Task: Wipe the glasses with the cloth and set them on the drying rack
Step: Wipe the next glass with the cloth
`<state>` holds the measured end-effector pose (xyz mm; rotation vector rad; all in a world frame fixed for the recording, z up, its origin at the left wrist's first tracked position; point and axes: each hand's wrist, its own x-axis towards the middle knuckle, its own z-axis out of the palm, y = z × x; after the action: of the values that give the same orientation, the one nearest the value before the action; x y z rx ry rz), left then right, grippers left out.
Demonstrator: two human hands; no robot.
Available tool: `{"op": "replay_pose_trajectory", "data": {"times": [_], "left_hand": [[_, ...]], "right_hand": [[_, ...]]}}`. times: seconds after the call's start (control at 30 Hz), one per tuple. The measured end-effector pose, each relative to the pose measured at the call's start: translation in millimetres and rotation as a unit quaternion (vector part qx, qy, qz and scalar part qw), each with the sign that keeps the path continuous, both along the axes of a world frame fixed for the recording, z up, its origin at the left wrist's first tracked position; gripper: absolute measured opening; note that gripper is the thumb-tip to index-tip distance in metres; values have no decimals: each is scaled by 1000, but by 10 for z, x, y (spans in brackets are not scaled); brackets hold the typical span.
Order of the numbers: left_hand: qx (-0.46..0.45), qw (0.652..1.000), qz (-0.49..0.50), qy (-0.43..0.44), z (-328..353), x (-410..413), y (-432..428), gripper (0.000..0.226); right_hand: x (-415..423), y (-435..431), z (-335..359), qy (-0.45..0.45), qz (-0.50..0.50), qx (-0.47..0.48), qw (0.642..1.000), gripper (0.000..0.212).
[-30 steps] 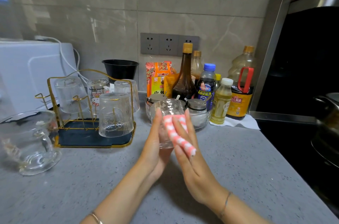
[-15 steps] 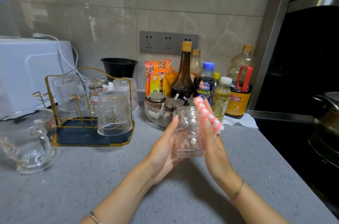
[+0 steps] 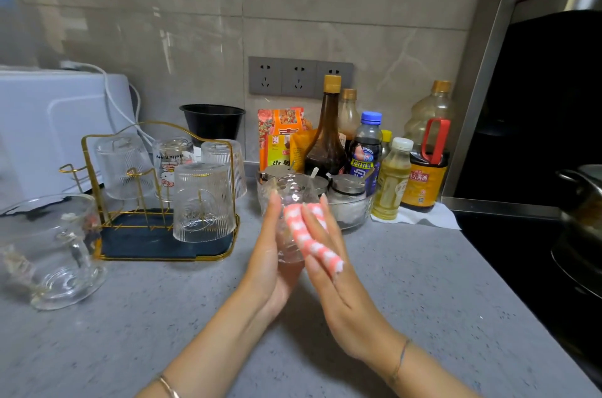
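**Wiping step, glass held at mid-tabletop.** You hold the glass (image 3: 286,199) upright above the tabletop (image 3: 407,283), pressed between two flat palms. Your left hand (image 3: 268,264) bears on its 9 o'clock side, fingers straight. Your right hand (image 3: 338,293) bears on its 3 o'clock side, fingers (image 3: 312,225) also straight. The pink-and-white checked cloth (image 3: 312,246) is threaded among the right fingers and lies against the glass wall. Neither hand curls round anything.

The step in hand appears to be rubbing the outer wall. The next move probably calls for a firmer hold, since a palm-to-palm press could let smooth glass slip. You would then invert the glass and carry it toward 10 o'clock.

**Containers.**
- **Drying rack** (image 3: 130,243), at 10 o'clock of the glass, carries four upturned glasses (image 3: 203,202); a bare hook shows at its far left end.
- **Held glass** looks empty.
- **Glass jug** (image 3: 49,251), at 9 o'clock beyond the rack, is too blurred to tell what it holds.
- **Glass bowl** (image 3: 353,223), at 1 o'clock, holds lidded jars (image 3: 347,192), at least one with white contents.
- **Bottles** (image 3: 327,143) behind the glass bowl hold dark and yellow liquids.
- **Black bowl** (image 3: 211,124), at 11 o'clock, hides its inside.
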<state>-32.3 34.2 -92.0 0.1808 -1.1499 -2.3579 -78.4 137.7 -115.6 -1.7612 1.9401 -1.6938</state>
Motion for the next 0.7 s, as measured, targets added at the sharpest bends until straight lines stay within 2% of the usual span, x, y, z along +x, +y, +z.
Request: {"op": "replay_pose_trajectory", "data": {"times": [0.2, 0.33, 0.53, 0.63, 0.7], "left_hand": [[47, 998, -38, -33, 38, 24, 2, 67], [30, 995, -78, -60, 37, 17, 42, 63], [-21, 988, -133, -80, -32, 9, 93, 61], [-51, 986, -147, -53, -47, 30, 141, 55], [-62, 987, -146, -22, -52, 16, 145, 53]], "right_hand": [[23, 11, 10, -9, -25, -22, 999, 47], [-34, 0, 41, -78, -41, -82, 993, 54], [-197, 35, 95, -101, -105, -138, 980, 61], [-202, 13, 85, -126, -87, -140, 978, 54], [-161, -4, 57, -109, -78, -133, 982, 54]]}}
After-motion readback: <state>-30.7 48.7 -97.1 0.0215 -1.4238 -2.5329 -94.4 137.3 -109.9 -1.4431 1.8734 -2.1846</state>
